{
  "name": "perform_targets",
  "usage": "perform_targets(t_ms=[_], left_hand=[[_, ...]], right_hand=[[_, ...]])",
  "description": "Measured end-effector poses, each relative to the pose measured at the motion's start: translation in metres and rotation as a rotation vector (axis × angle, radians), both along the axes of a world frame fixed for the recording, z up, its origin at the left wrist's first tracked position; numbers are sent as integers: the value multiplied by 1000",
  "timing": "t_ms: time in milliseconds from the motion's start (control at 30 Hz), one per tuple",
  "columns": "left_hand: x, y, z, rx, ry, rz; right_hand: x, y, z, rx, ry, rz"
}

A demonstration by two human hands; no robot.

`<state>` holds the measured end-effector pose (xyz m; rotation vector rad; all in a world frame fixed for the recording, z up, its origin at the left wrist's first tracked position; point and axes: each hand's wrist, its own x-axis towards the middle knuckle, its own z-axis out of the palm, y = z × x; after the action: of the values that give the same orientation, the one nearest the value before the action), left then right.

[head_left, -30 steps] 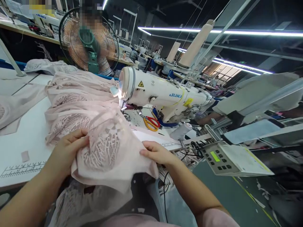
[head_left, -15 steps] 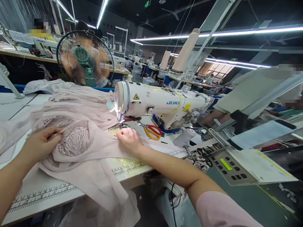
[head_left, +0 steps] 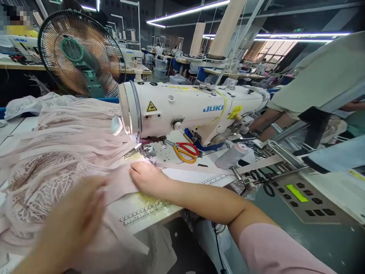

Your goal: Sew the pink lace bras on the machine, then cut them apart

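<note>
"From the head view, how do the 2 hands stand?"

"The right hand (head_left: pixel 148 179) is folded nearly closed, and a smooth band of the pale pink garment (head_left: pixel 121 180) runs into its fingers, so it appears to have hold there. The left hand (head_left: pixel 76 213) is blurred in front of the lace part; its fingers look half curled, but I can't tell whether they grip cloth."

"And the garment?"

"On the table (head_left: pixel 182 175), its band just in front of the needle area (head_left: pixel 138 144) of the sewing machine (head_left: pixel 182 108). Scissors (head_left: pixel 176 145) lie beyond the right hand."

"Which step is this?"

"Lining up cloth near the needle, I'd judge."

"So what does the next move call for?"

"Probably flat cloth, even tension between the hands, and fingertips clear of the needle."
</note>
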<state>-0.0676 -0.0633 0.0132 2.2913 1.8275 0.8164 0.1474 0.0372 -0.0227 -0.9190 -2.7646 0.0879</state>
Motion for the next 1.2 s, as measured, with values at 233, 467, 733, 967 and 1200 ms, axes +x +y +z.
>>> perform_targets(t_ms=[233,467,733,967,1200], left_hand=[[64,61,-21,-122,142,-188],[72,66,-2,-171,526,-98],[89,90,1,-231,609,-13],[86,99,2,-275,586,-34],[82,103,0,-248,625,-44]], right_hand=[[28,-1,9,-21,2,152],[51,-6,22,-34,-23,346],[64,-7,29,-83,-59,322],[61,-6,32,-93,-72,313],[60,-5,20,-78,-7,304]])
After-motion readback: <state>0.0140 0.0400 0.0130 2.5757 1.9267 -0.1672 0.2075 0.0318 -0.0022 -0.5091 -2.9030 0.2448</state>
